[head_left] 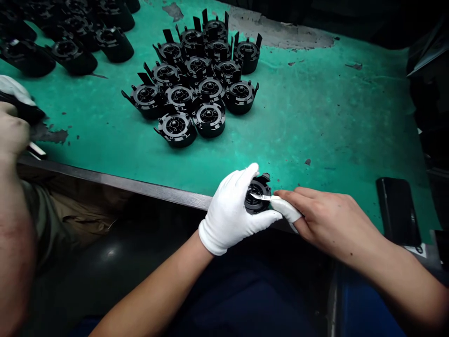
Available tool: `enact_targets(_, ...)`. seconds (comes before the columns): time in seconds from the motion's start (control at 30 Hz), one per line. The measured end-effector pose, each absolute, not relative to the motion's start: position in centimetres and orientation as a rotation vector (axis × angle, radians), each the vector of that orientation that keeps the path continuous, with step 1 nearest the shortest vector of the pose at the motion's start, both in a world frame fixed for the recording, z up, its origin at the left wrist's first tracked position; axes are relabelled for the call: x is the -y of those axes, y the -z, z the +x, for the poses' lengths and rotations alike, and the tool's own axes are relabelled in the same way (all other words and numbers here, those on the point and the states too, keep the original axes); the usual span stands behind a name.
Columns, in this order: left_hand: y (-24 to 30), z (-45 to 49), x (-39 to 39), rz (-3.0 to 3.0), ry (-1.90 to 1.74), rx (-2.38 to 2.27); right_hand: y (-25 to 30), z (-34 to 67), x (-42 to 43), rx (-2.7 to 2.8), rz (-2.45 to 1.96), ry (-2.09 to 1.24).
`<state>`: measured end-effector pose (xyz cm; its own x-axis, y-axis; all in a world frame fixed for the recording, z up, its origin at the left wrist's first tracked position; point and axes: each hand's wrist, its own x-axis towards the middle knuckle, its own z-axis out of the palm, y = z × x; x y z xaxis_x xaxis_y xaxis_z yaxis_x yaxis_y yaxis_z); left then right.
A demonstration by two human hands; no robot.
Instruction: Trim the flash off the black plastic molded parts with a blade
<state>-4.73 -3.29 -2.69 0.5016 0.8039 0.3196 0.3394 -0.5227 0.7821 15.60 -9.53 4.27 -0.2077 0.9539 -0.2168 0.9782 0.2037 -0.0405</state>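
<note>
Clamped round the sides of the black part [259, 185], our gloved left hand [229, 210] held it at the table's near edge; we could not tell whether it rested there. Our bare right hand [326, 210] was closed on the white-wrapped handle of a small blade [262, 197], its tip over the part's round face. We judged the part light, stiff plastic, smooth enough to slip, best held by its outer wall; its thin upright tabs looked likely to snap if gripped.

To our left was a co-worker's hand [13, 133]; to our right, a black phone [399, 210] lay on the green table [315, 117]. Beyond our hands, similar parts [209, 117] stood upright in a close cluster, and larger black cylinders [73, 58] stood at the far left.
</note>
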Motion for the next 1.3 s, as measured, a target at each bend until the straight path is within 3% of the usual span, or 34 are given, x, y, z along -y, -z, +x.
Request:
enact_targets(0.13,2.7,-4.7,3.3,2.083,-0.902,-0.938,-3.9,15.9,9.2,-2.292,1.956,0.291)
enact_targets(0.63,2.7,-4.7,3.3,2.080,-0.937,-0.919,-2.8,15.5,11.5,-2.329,2.095,1.072)
enact_targets(1.1,2.8,-4.6,3.4,2.082,-0.912,-0.931,-1.2,13.5,12.8,-2.432,2.149,0.795)
enact_targets(1.3,2.7,-4.6,3.4,2.072,-0.919,-0.919,-2.0,14.5,12.4,-2.455,2.163,0.847)
